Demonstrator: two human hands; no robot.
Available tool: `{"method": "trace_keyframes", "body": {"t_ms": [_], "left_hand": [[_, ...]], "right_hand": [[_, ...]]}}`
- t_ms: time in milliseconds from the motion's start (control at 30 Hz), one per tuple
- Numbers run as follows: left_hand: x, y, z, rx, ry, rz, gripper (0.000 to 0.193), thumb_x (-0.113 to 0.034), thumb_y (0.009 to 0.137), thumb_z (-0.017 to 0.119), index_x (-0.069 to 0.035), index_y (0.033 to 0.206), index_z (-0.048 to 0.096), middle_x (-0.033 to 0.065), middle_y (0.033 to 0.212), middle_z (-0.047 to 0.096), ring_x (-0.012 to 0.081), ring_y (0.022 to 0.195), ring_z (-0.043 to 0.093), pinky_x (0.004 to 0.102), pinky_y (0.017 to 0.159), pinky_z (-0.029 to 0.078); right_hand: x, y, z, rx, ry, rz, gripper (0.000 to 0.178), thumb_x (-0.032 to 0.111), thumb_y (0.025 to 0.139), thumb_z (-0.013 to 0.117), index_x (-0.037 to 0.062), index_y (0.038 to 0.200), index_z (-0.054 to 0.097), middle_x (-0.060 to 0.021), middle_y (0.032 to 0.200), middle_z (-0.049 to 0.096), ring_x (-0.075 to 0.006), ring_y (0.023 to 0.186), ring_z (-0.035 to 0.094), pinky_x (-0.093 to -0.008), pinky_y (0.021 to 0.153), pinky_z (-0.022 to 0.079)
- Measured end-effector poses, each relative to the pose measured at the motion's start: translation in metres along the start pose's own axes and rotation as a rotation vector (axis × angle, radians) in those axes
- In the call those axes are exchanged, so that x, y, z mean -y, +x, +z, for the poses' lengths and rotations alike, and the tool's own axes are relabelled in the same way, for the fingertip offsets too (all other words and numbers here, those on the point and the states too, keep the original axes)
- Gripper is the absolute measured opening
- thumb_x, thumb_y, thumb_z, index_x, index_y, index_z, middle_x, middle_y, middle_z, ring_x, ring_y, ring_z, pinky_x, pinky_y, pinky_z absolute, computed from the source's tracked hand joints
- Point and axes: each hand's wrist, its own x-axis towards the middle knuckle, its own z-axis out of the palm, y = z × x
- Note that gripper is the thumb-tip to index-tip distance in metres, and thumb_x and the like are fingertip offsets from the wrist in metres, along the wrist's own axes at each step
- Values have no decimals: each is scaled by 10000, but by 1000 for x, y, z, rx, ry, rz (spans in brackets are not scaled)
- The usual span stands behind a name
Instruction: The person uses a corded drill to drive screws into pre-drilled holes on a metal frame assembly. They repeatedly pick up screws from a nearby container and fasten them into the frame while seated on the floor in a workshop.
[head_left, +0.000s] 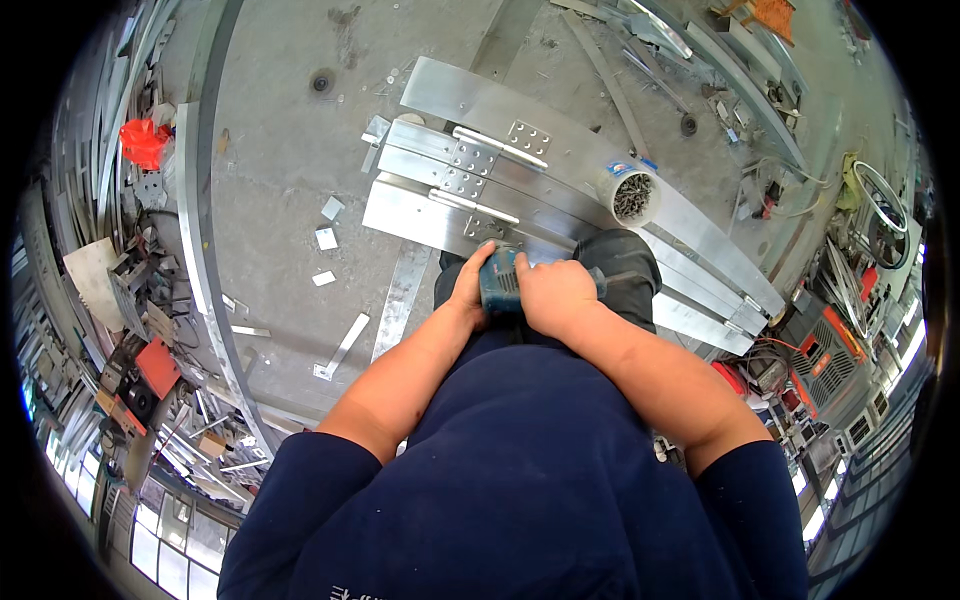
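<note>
Both hands are closed around a teal power drill (499, 281) held low in front of my body. My left hand (474, 277) wraps its left side, and my right hand (556, 294) grips it from the right. Its front end points toward a hinge plate (487, 228) on the nearest aluminium panel (412, 216); whether the tip touches the plate is hidden. Several long panels lie side by side. Long white hinge barrels (474, 206) and perforated plates (468, 170) span their joints. A white bucket (650, 207) full of small metal fasteners (632, 195) stands on the panels.
A long metal beam (200, 220) runs along the left. Small metal offcuts (326, 239) and a strip (345, 345) lie on the concrete floor. An orange-and-grey machine (828, 362) stands at right among cables. Scrap and a red bag (145, 144) crowd the left side.
</note>
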Motion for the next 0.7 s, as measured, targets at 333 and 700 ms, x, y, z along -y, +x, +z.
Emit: {"method": "trace_keyframes", "body": {"t_ms": [333, 700], "left_hand": [[-13, 7, -26, -74, 121, 72, 555, -673, 917, 515, -168, 1108, 643, 15, 949, 666, 202, 876, 636, 380, 735, 515], [-14, 22, -49, -163, 520, 44, 382, -444, 1043, 397, -171, 797, 502, -25, 543, 384, 155, 420, 336, 328, 430, 345]], "right_hand": [[9, 6, -7, -12, 120, 77, 429, 175, 753, 655, 6, 1137, 569, -174, 844, 715, -337, 778, 716, -454, 699, 564], [-30, -22, 32, -69, 160, -30, 541, 196, 773, 633, 24, 1271, 511, -203, 921, 705, -392, 870, 690, -497, 738, 545]]}}
